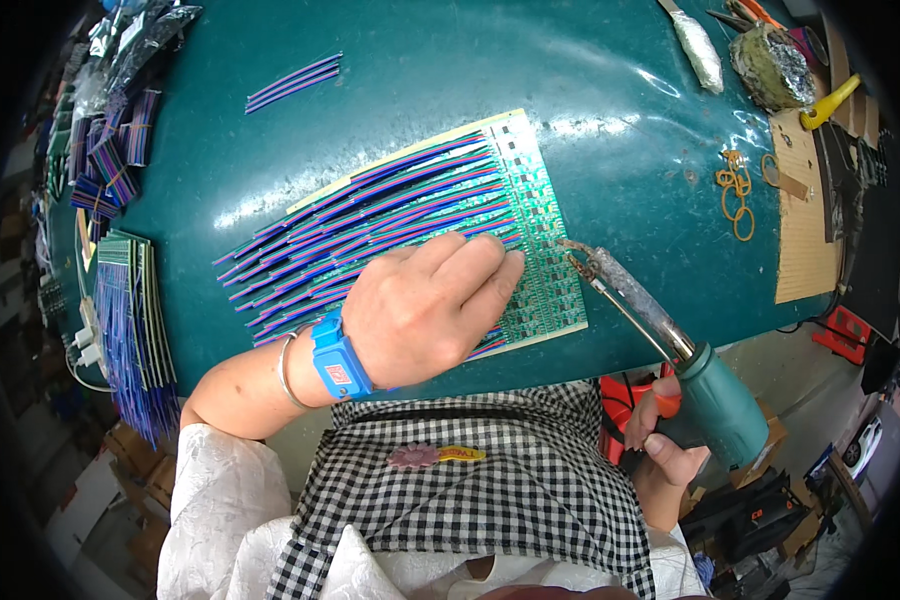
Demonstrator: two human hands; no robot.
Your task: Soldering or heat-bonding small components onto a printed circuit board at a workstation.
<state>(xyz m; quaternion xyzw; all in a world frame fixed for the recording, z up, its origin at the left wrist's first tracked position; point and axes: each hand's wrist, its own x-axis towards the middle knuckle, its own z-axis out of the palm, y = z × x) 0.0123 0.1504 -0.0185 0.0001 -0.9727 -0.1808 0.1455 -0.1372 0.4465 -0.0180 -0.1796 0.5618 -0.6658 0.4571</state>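
A green circuit board panel (pixel 532 180) lies on the table, with rows of multicoloured ribbon wires (pixel 390 200) fanning left from it. My left hand (pixel 430 300) is closed over the wires near the board's lower half, its fingertips pinching wire ends at the solder pads. My right hand (pixel 665 450) grips a green-handled soldering gun (pixel 720 400) from below. The gun's hot tip and a thin metal tube beside it reach the board's right edge, just right of my left fingertips. Whether the tip touches a pad, I cannot tell.
A few loose ribbon wires (pixel 294 82) lie at the far left. Bundled wires (pixel 115 160) and a stack of wired boards (pixel 135 320) line the left edge. Rubber bands (pixel 736 195), cardboard (pixel 802 220), a foil-wrapped roll (pixel 773 65) and a yellow-handled tool (pixel 830 102) sit at right.
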